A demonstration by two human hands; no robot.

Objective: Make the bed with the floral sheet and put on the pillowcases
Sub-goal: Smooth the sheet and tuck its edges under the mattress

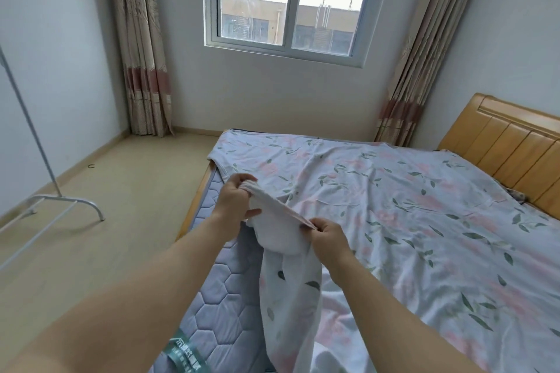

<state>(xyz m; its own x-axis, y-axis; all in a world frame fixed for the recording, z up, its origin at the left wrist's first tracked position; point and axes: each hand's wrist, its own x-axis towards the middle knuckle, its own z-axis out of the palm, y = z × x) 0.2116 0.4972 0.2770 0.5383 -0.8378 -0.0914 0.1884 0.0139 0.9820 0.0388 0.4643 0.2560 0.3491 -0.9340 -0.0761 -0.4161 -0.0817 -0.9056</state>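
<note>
Over mattress [224,297], hands [235,201] [328,236] hold floral sheet [394,221] edge diagonally.

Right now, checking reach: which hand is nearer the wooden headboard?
Right. The right hand pinches the floral sheet on the headboard side; the left hand grips it farther away, by the bare mattress.

Two hands [235,200] [328,236], one floral sheet [409,221], one mattress [224,297], two curtains [139,48] [424,63], one window [292,0].

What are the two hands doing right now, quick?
Left hand: grips a bunched edge of the floral sheet.
Right hand: pinches the same edge farther along, held taut between both hands.
</note>
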